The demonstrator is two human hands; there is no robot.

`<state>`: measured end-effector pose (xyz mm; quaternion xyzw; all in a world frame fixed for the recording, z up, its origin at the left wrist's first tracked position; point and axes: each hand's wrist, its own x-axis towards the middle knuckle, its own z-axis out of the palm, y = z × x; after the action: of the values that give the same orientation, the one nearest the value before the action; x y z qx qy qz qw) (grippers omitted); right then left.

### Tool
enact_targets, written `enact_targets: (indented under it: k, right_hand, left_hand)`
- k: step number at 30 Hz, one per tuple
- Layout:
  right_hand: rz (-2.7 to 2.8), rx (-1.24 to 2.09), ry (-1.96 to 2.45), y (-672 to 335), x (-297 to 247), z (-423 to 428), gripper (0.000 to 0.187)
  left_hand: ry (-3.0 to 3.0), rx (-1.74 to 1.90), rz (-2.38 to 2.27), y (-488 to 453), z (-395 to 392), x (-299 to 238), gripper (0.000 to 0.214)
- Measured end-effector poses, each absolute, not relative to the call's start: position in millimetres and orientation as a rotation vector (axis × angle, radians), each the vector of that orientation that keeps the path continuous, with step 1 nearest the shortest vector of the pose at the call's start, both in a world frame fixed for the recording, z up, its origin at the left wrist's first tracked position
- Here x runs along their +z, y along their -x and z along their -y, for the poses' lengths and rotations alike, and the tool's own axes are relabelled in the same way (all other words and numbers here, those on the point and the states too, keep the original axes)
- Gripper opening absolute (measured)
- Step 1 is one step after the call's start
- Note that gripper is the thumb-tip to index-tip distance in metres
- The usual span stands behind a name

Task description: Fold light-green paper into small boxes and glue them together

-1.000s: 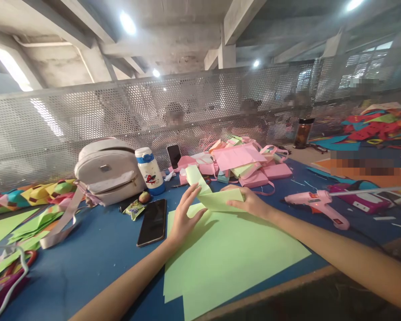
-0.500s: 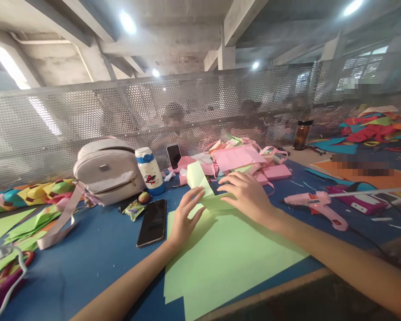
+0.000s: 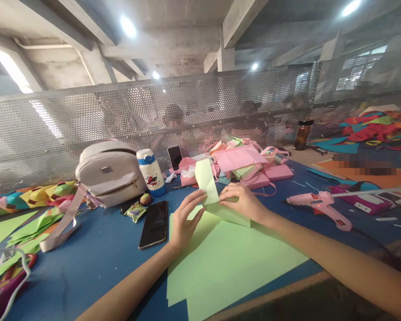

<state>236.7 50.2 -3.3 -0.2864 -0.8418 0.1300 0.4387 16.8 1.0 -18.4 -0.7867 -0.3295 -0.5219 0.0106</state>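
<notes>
A folded light green paper strip [image 3: 207, 180] stands partly upright, with its lower part angled off to the right. My left hand [image 3: 186, 223] holds its left lower edge, fingers on the strip and thumb just below. At the fold my right hand [image 3: 245, 203] pinches the strip between thumb and fingertips. Beneath both hands lie large light green paper sheets [image 3: 234, 263], stacked a little askew. Just left of my left hand is a dark phone [image 3: 154, 224].
A pink glue gun [image 3: 321, 205] lies at the right with its cord trailing. Behind are a pink paper pile [image 3: 240, 158], a white and blue bottle [image 3: 151, 174] and a pale backpack [image 3: 110, 174]. A mesh panel [image 3: 194, 107] rises at the back, people beyond it.
My right hand has drawn in toward the fold and now pinches it. The strip's upper part stands straighter and its lower part has swung down to the right. My left hand has barely moved.
</notes>
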Motion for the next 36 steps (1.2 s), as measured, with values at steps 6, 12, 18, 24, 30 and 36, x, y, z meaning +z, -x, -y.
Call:
enact_targets:
  k: [6, 12, 18, 24, 30, 36]
  right_hand:
    - [2.110, 0.266, 0.617, -237, -2, -50, 0.009]
    - [2.118, 0.215, 0.587, -237, -1, -50, 0.009]
    - [2.116, 0.217, 0.577, -236, -1, -47, 0.010]
    - [2.098, 0.223, 0.621, -236, -1, -44, 0.003]
    - [2.050, 0.278, 0.622, -235, 0, -42, 0.011]
    - [2.039, 0.240, 0.508, -236, 5, -36, 0.013]
  left_hand:
    - [2.434, -1.557, 0.921, -12, -7, -18, 0.033]
    - [2.390, -1.350, 0.714, -5, -12, -14, 0.034]
    - [2.395, -1.414, 0.732, -9, -9, -11, 0.029]
    - [2.385, -1.616, 0.862, -17, -1, -7, 0.018]
    - [2.392, -1.734, 1.185, -15, -4, -12, 0.025]
    - [2.438, -2.256, 1.660, -13, -20, -33, 0.098]
